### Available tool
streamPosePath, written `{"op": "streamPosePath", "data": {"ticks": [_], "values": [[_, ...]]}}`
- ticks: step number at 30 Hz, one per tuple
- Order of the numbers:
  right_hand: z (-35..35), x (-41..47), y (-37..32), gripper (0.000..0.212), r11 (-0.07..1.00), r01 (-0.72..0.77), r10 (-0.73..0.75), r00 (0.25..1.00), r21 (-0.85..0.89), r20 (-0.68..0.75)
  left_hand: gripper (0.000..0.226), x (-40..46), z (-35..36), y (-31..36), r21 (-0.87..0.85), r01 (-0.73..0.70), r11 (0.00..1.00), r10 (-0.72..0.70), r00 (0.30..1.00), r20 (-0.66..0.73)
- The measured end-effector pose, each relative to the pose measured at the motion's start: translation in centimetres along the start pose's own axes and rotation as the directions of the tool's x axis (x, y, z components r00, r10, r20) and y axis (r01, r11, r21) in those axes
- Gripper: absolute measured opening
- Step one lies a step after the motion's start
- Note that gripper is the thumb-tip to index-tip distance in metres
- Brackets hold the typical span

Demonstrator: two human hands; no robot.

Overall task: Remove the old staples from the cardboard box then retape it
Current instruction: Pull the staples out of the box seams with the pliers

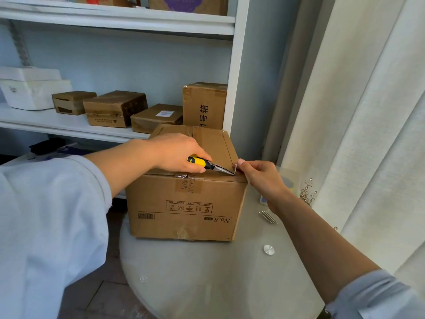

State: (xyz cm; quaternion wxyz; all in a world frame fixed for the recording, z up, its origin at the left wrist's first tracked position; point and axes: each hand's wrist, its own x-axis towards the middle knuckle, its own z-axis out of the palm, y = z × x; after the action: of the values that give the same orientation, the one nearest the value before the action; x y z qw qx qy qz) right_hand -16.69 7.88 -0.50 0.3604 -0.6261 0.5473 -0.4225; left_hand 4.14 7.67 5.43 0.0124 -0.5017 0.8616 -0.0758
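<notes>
A closed cardboard box (184, 203) printed "No.8" stands on a round glass table (218, 272). My left hand (177, 153) grips yellow-and-black needle-nose pliers (209, 165) on the box top, their tips at the near right corner. A small metal staple (235, 168) sticks up at those tips. My right hand (262, 178) pinches that staple with thumb and forefinger at the box corner. Old tape (187, 184) runs along the top seam and down the front face.
Several pulled metal pins (268, 217) lie on the glass right of the box, near a round metal table fitting (268, 249). Behind the box, a white shelf (69, 127) carries several smaller cartons. A pale curtain (368, 134) hangs at the right.
</notes>
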Motion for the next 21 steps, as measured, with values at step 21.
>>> {"op": "streamPosePath", "data": {"ticks": [21], "values": [[-0.4,0.2,1.1,0.026,1.0,0.006,-0.007,0.999,0.021,0.042,0.042,-1.0,2.4,0.0,-0.138,0.067,0.988,-0.077,0.995,-0.065]]}}
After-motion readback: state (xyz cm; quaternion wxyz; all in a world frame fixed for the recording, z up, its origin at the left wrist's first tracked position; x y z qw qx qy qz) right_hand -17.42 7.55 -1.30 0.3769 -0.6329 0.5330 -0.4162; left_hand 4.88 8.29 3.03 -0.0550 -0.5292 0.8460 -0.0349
